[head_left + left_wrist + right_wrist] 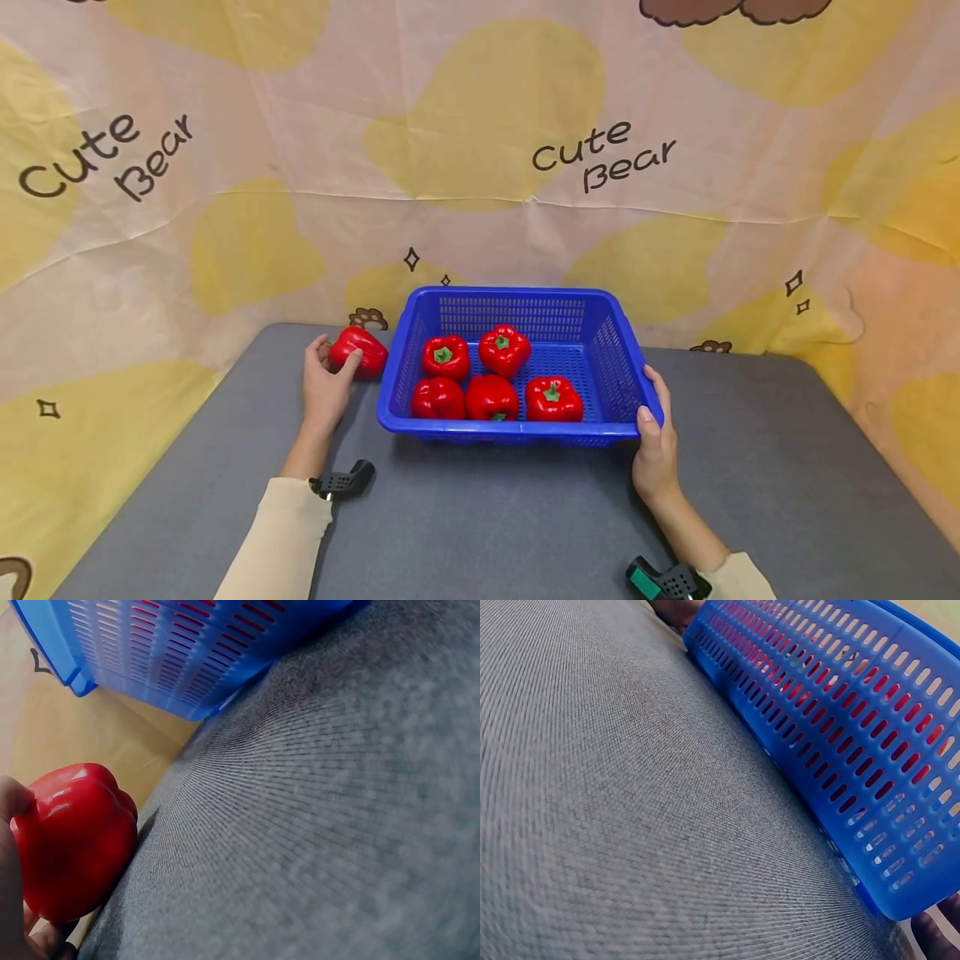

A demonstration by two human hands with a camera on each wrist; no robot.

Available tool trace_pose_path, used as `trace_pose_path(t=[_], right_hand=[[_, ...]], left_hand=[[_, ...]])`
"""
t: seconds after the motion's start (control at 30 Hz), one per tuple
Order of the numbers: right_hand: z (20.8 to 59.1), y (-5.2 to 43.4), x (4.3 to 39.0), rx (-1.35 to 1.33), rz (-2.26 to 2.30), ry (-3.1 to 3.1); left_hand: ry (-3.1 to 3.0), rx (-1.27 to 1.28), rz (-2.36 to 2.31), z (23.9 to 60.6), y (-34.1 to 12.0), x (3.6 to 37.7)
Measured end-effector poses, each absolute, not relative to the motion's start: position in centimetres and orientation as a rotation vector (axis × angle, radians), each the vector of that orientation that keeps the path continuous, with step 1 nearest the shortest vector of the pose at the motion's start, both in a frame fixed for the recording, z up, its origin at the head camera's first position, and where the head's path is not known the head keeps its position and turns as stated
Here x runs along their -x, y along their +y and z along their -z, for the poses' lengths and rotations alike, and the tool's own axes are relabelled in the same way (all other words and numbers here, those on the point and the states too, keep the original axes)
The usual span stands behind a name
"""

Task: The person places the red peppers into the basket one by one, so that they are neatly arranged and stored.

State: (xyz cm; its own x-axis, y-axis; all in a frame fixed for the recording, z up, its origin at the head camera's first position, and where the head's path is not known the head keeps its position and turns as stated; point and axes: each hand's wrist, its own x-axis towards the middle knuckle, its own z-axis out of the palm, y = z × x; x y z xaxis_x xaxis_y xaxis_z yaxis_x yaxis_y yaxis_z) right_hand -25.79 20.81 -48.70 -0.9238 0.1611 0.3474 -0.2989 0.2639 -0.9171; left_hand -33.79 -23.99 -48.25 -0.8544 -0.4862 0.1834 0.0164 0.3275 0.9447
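A red bell pepper (360,350) lies left of the blue plastic basket (517,429), and my left hand (327,387) grips it between thumb and fingers. The left wrist view shows this bell pepper (79,840) close over the grey surface, apart from the basket's slotted wall (172,660). Inside the basket sit several more red bell peppers (553,400), some with green stems showing, mostly toward the left and front. My right hand (656,442) holds the basket's right rim near its front corner, thumb on top. In the right wrist view, fingertips (934,937) show beside the basket's lower corner.
The basket stands on a grey table (510,517) near its back edge. Behind it hangs a pink and yellow printed cloth (480,150). Each wrist wears a black camera mount, one on the left (345,479) and one on the right (667,579).
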Motion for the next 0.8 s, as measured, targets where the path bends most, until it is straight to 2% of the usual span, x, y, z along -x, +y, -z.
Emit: trace_pose_path(t=[0.53, 0.8], right_hand=[[48.56, 20.69, 25.72, -0.128, -1.716, -2.149], [48.76, 20.68, 25.83, -0.147, -1.721, -2.126]], left_hand=[[-2.196, -0.385, 1.503, 48.24, -24.11, 33.56], [-1.954, -0.451, 1.608, 47.77, -23.95, 33.57]])
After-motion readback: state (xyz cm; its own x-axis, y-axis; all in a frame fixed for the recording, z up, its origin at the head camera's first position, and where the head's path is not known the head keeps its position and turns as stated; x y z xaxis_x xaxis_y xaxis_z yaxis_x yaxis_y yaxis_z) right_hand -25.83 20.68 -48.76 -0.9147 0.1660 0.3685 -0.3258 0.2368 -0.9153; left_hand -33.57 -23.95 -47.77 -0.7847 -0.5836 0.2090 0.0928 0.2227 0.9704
